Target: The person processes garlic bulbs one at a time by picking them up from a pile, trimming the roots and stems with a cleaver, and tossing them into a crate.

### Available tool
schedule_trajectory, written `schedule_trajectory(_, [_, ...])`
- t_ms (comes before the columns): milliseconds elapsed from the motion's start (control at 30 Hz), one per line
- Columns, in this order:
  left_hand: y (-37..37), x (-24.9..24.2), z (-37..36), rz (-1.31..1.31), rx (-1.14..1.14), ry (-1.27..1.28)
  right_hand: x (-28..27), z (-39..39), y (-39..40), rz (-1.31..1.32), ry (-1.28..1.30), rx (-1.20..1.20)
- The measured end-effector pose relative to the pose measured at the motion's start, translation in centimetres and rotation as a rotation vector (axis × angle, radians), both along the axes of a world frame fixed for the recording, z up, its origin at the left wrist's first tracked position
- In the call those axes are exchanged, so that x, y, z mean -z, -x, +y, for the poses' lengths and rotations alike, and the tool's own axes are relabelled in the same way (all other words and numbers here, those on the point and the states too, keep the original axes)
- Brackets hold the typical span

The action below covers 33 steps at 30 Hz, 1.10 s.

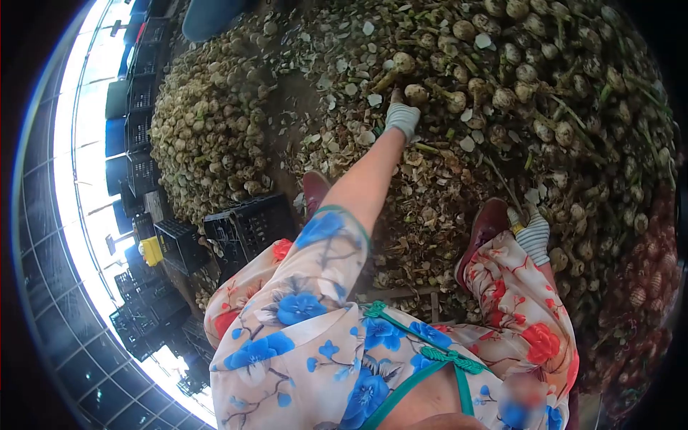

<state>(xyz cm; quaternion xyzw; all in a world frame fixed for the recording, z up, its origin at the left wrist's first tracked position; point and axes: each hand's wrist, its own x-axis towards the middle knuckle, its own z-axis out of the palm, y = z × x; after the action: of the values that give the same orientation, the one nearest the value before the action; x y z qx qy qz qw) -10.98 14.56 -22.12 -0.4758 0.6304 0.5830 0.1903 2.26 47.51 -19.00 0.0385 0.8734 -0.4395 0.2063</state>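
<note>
My left hand [403, 120], in a pale striped glove, reaches forward into the garlic. A round garlic bulb [416, 94] is right at its fingers, and another garlic bulb [403, 62] with a stem lies just beyond. One fingertip shows, while most fingers are hidden, so a grip cannot be made out. Beside my right shoe, my right hand [534, 239], also in a striped glove, is closed around the yellowish handle of a knife [514, 221]. Its thin blade points away from me over the loose garlic skins.
Garlic with stems [573, 107] is heaped ahead and to the right. A pile of trimmed bulbs [208, 136] lies at left, near black crates [247, 231]. Peelings [412, 215] cover the ground between my shoes. Red mesh bags [638, 308] stand at right.
</note>
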Motion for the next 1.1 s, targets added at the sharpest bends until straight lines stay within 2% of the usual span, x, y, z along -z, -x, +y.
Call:
schedule_trajectory(67, [-2.0, -2.5, 0.7, 0.228, 0.228, 0.007, -0.7, -0.4, 0.9, -0.068, 0.025, 0.025])
schedule_trajectory(133, [-3.2, 4.8, -0.1, 0.489, -0.092, -0.654, -4.3, -1.8, 2.5, 0.192, -0.153, -0.099])
schedule_trajectory(167, [-4.6, 2.4, 1.6, 0.571, 0.016, -0.583, -5.9, -2.6, 3.1, 0.178, -0.16, -0.092])
schedule_trajectory(200, [-6.0, -0.9, 3.6, 0.655, 0.125, -0.51, -7.4, -3.4, 3.9, 0.315, -0.13, -0.148])
schedule_trajectory(233, [-6.8, -2.2, 4.3, 0.386, -0.33, -1.265, -8.4, -4.2, 4.4, 0.452, -0.1, -0.202])
schedule_trajectory(267, [-7.7, -2.8, 4.7, 0.008, -0.826, -1.953, -9.0, -4.8, 4.7, 0.388, -0.052, -0.223])
schedule_trajectory(333, [-9.6, -3.6, 5.8, 0.171, -0.436, -1.715, -8.7, -5.4, 4.9, 0.484, -0.024, -0.312])
schedule_trajectory(367, [-10.4, -3.6, 6.2, 0.219, -0.322, -1.612, -8.9, -5.6, 4.7, 0.48, -0.023, -0.306])
schedule_trajectory(533, [-12.7, -2.5, 6.7, 0.329, -0.144, -1.42, -10.1, -6.0, 4.2, 0.456, 0.008, -0.43])
schedule_trajectory(733, [-13.7, -0.9, 6.6, 0.496, 0.066, -1.121, -8.9, -5.6, 3.9, 0.468, -0.011, -0.42])
schedule_trajectory(800, [-14.0, -1.0, 6.8, 0.527, 0.078, -1.068, -7.5, -5.3, 3.9, 0.422, 0.013, -0.363])
schedule_trajectory(867, [-13.3, -3.7, 8.1, 0.466, -0.076, -1.137, -5.3, -4.8, 3.7, 0.375, 0.039, -0.307])
schedule_trajectory(933, [-11.5, -7.2, 9.7, 0.416, -0.221, -1.208, -2.0, -3.7, 3.3, 0.191, -0.259, -0.155])
schedule_trajectory(967, [-11.0, -8.4, 10.1, 0.388, -0.296, -1.239, 0.5, -2.0, 2.1, 0.322, -0.302, -0.068])
schedule_trajectory(1000, [-10.9, -8.9, 9.9, 0.372, -0.384, -1.256, -1.1, -1.4, 1.8, 0.178, -0.207, -0.088])
schedule_trajectory(1033, [-10.2, -7.2, 9.0, 0.255, -0.463, -1.557, -0.1, -1.2, 0.9, 0.221, -0.145, -0.102])
schedule_trajectory(1067, [-9.3, -6.6, 9.7, 0.411, -0.39, -0.936, -0.2, -1.1, 1.0, 0.277, -0.096, -0.109])
schedule_trajectory(1100, [-8.7, -6.1, 9.8, 0.426, -0.381, -0.947, -0.3, -0.8, 1.4, 0.295, -0.103, -0.107])
